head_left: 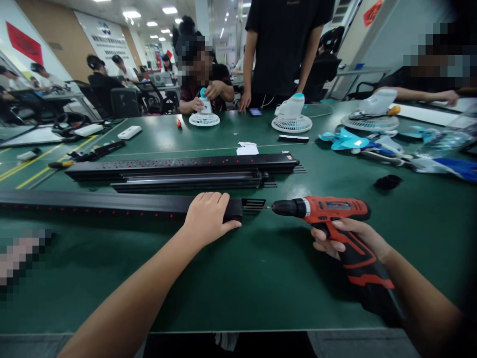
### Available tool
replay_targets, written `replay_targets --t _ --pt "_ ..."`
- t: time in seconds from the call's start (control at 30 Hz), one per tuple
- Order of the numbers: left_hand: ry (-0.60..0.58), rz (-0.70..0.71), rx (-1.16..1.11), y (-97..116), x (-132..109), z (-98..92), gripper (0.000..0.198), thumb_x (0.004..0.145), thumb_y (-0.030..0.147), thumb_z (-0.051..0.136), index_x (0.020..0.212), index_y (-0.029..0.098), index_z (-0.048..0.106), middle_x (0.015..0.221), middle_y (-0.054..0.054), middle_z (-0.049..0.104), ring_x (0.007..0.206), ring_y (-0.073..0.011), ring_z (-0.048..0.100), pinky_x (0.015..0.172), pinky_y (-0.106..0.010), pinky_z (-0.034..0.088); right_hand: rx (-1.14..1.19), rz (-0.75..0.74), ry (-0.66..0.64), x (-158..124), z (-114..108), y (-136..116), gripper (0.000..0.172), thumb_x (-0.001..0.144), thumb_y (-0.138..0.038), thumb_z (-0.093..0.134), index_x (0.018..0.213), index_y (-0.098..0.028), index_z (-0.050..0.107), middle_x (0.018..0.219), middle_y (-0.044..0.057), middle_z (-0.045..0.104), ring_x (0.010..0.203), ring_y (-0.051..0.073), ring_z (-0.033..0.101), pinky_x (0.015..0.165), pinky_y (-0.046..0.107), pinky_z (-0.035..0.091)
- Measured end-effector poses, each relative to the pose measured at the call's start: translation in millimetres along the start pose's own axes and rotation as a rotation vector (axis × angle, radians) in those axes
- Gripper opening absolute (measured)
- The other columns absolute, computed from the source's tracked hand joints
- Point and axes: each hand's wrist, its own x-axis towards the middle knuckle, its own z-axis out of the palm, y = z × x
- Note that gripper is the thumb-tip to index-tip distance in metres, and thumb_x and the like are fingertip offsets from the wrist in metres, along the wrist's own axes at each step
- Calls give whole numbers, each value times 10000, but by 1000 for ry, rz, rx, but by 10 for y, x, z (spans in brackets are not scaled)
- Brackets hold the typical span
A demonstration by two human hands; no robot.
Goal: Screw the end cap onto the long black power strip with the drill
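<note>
My right hand (pixel 346 238) is wrapped round the handle of an orange and black cordless drill (pixel 331 206), index finger by the trigger. Its chuck points left, and the thin bit reaches the end of a long black bar (pixel 112 203) with red dots along its side. Across the right end of that bar lies my left hand (pixel 206 214), fingers over the top and thumb on the near side. Thin prongs or slats (pixel 255 202) stick out of the bar's end beside the bit. Whether the bit touches a screw is too small to tell.
Behind lie another dotted black bar (pixel 186 164) and a slimmer black bar (pixel 194 183). White fan parts (pixel 292 119), light-blue fan blades (pixel 345 139) and a small black part (pixel 388 182) are on the green table (pixel 238 293). People sit and stand across it.
</note>
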Motion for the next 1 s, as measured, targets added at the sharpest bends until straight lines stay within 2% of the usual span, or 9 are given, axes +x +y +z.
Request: replay_targets --t 0.33,1.0 --pt "-11 2 59 -12 0 25 615 842 705 537 1153 175 558 1035 -109 644 972 -295 590 876 -425 412 11 20 36 1 76 -37 347 876 -387 548 886 -83 715 577 28 502 530 113 352 554 253 402" --pt "35 9 54 -19 -15 63 629 848 708 513 1170 169 561 1041 -111 645 969 -297 590 875 -432 418 -35 29 41 -13 53 -32 330 876 -413 550 878 -114 688 591 13 490 530 113 346 560 266 383"
